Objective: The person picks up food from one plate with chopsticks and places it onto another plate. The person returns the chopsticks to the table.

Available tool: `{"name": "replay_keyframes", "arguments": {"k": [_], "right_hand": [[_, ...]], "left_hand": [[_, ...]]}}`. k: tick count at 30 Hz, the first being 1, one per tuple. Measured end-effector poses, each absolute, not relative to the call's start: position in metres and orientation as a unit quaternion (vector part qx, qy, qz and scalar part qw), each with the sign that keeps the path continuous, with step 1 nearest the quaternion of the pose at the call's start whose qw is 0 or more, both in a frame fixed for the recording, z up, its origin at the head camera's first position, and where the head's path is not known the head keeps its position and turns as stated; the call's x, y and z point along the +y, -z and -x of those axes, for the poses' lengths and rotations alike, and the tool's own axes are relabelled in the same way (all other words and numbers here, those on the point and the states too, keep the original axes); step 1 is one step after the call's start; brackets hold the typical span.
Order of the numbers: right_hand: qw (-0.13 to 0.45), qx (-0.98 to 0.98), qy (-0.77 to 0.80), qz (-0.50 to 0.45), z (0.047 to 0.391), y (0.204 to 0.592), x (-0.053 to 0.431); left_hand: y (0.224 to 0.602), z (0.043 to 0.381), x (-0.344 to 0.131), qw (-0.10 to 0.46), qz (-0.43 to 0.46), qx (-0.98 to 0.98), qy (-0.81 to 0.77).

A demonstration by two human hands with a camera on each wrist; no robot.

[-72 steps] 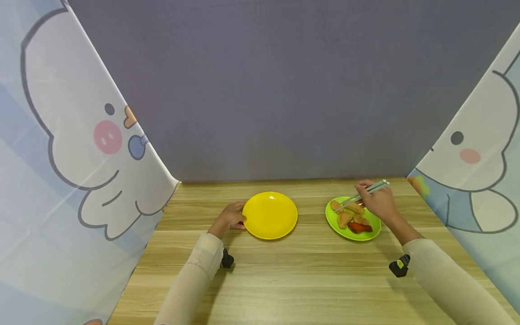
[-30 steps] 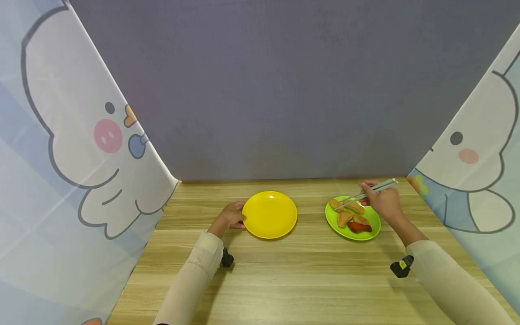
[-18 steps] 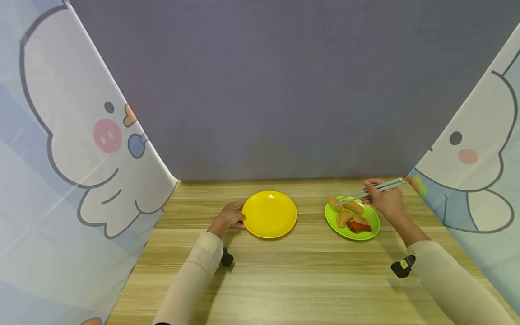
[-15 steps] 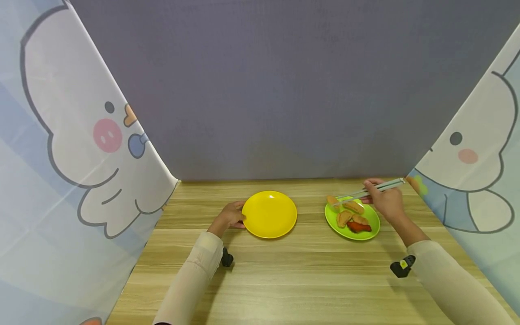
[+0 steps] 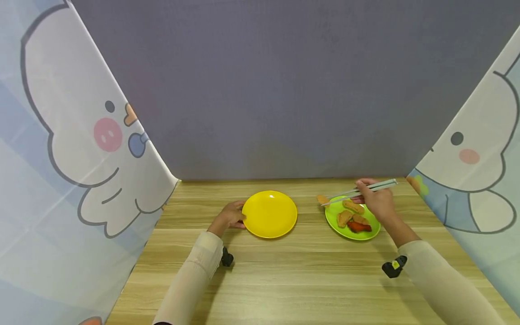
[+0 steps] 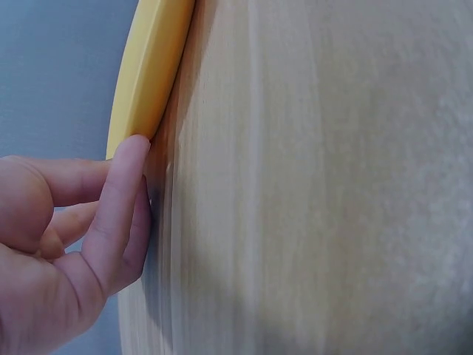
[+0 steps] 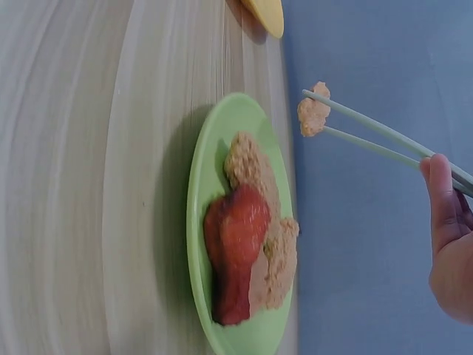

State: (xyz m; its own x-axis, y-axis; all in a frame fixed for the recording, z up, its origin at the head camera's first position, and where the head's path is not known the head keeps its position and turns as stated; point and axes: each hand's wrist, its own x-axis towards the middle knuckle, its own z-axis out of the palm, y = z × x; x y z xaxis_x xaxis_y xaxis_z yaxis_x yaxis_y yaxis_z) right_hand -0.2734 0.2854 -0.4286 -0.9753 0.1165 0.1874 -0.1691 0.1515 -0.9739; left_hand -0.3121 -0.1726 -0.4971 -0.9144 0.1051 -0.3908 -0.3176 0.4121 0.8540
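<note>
My left hand point(image 5: 230, 215) holds the left rim of a yellow plate point(image 5: 270, 214), its fingertips at the edge in the left wrist view. My right hand point(image 5: 379, 203) grips a pair of pale green chopsticks point(image 5: 381, 185). Between their tips is a light brown, breaded nugget-like piece point(image 7: 313, 109); in the right wrist view it hangs in the air. From the head it appears just past the left rim of a green plate point(image 5: 331, 219). On that plate lie several breaded pieces point(image 5: 344, 219) and a reddish-brown drumstick point(image 5: 359, 227).
The plates stand apart on a wood-grain table point(image 5: 284, 280), yellow at the middle and green to the right. A grey panel point(image 5: 260, 90) rises behind the table. Cartoon-printed cloths point(image 5: 81, 158) hang at both sides.
The chopsticks have taken hold of the breaded piece at the green plate's upper left, lifted it and carried it left past the rim. My left hand and the yellow plate have stayed put.
</note>
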Motion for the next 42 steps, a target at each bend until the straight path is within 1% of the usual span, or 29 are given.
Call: {"name": "replay_keyframes", "arguments": {"k": [4,11,19,28,34,42], "right_hand": [[0.103,-0.750,-0.653,-0.026,0.267,0.421,0.271],[0.094,-0.759,-0.644,-0.021,0.282,0.442,0.262],[0.088,-0.737,-0.669,-0.032,0.281,0.448,0.237],[0.070,-0.758,-0.648,-0.023,0.285,0.457,0.213],[0.075,-0.743,-0.664,-0.044,0.287,0.460,0.193],[0.076,-0.762,-0.641,-0.052,0.286,0.470,0.178]], "left_hand": [[0.497,0.313,-0.173,0.196,0.066,0.817,-0.538],[0.499,0.314,-0.173,0.193,0.068,0.815,-0.542],[0.499,0.313,-0.174,0.189,0.061,0.815,-0.544],[0.501,0.314,-0.173,0.187,0.067,0.816,-0.543],[0.502,0.314,-0.173,0.185,0.066,0.815,-0.545],[0.501,0.314,-0.173,0.187,0.067,0.814,-0.545]]}}
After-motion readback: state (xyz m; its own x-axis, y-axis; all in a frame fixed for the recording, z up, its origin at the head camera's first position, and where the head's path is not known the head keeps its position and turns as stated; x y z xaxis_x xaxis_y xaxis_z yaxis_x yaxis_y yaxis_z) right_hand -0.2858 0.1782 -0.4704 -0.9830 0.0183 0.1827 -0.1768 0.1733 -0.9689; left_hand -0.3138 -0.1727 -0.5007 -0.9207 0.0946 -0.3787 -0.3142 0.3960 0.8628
